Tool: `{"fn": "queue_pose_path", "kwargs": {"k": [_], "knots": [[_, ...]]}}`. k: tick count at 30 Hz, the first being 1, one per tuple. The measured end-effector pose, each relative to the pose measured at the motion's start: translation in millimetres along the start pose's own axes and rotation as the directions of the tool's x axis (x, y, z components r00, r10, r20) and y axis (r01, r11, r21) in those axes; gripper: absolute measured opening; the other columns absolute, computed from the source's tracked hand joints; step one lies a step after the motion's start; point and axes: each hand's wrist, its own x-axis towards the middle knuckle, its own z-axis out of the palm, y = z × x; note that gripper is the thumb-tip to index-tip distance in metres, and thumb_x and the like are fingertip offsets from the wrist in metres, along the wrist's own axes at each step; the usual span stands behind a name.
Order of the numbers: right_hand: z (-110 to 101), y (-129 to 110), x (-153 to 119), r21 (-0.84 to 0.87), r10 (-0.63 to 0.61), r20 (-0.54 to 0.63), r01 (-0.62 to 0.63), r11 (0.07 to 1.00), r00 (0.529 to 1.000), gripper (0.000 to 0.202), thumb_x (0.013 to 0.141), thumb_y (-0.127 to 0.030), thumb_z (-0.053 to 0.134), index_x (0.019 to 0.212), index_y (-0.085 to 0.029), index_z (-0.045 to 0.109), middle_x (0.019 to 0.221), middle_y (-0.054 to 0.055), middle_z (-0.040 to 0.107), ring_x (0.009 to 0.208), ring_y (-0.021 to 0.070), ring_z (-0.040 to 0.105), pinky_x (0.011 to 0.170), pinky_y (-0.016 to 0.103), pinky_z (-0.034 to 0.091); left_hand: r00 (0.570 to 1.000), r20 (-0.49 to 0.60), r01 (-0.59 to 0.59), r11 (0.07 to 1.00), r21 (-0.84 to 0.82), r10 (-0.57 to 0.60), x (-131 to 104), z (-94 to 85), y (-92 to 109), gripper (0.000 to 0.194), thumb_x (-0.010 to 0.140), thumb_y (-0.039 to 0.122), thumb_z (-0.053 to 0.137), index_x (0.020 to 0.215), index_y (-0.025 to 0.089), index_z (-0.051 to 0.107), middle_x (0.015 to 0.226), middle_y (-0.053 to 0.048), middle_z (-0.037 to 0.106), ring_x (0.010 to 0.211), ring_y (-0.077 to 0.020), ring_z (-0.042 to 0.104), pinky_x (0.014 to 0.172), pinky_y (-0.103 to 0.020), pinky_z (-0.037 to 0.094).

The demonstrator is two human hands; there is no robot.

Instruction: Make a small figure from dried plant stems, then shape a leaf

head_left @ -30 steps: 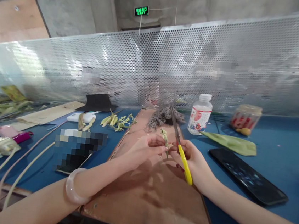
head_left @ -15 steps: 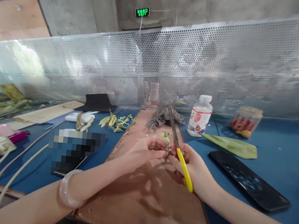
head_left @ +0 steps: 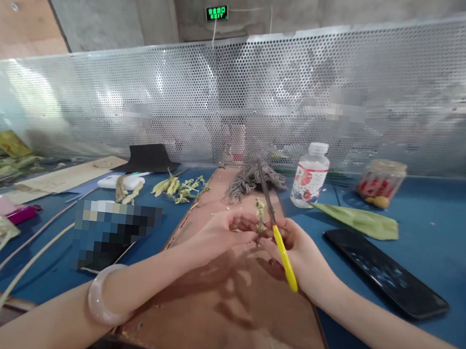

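My left hand point(head_left: 233, 230) is closed at the fingertips around a small pale-green flower sprig point(head_left: 260, 209), which stands upright above the fingers. My right hand point(head_left: 298, 248) meets it, its fingertips pinching at the sprig's lower stem. Tucked in the same right hand are yellow-handled scissors point(head_left: 285, 257), their dark blades pointing up and away from me. Exactly how the fingers sit on the stem is partly hidden. Both hands hover over a brown wooden board point(head_left: 218, 317). Beyond the blades lies a bundle of grey yarn point(head_left: 246, 182).
To the right are a labelled clear bottle point(head_left: 311, 177), a jar point(head_left: 382, 182), a green husk leaf point(head_left: 357, 221) and a black phone point(head_left: 384, 274). On the left lie similar small sprigs point(head_left: 190, 189), a white case point(head_left: 122, 181), cables and dried leaves. A perforated metal screen point(head_left: 174, 101) stands behind.
The view has shifted slightly, so the surroundings sit a little higher and further left. Both hands keep the sprig and scissors in nearly the same pose.
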Motion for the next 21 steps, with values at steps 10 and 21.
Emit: {"fn": "queue_pose_path", "kwargs": {"k": [10,21], "knots": [[-0.5,-4.4,-3.5,0.056,0.085,-0.005,-0.084,0.995,0.996,0.044,0.055,-0.035,0.077,0.086,-0.022,0.048,0.060,-0.008,0.057,0.034,0.0049,0.041,0.034,0.019,0.033,1.000,0.028,-0.011,1.000,-0.025,0.012,0.1,1.7,2.9,0.018,0.072,0.016,0.068,0.090,0.016,0.065,0.097,-0.006,0.068,0.087,-0.0146,0.062,0.083,-0.028,0.046],[0.8,-4.9,-1.6,0.023,0.043,-0.028,-0.042,0.999,0.999,0.046,0.050,-0.029,0.080,0.084,-0.021,0.050,0.072,-0.001,0.064,0.048,0.0098,0.053,0.040,0.020,0.039,0.999,0.000,0.044,0.999,-0.019,-0.044,1.2,1.7,3.5,0.021,0.070,0.015,0.069,0.091,0.015,0.066,0.092,-0.006,0.067,0.084,-0.0140,0.061,0.082,-0.028,0.046]]}}
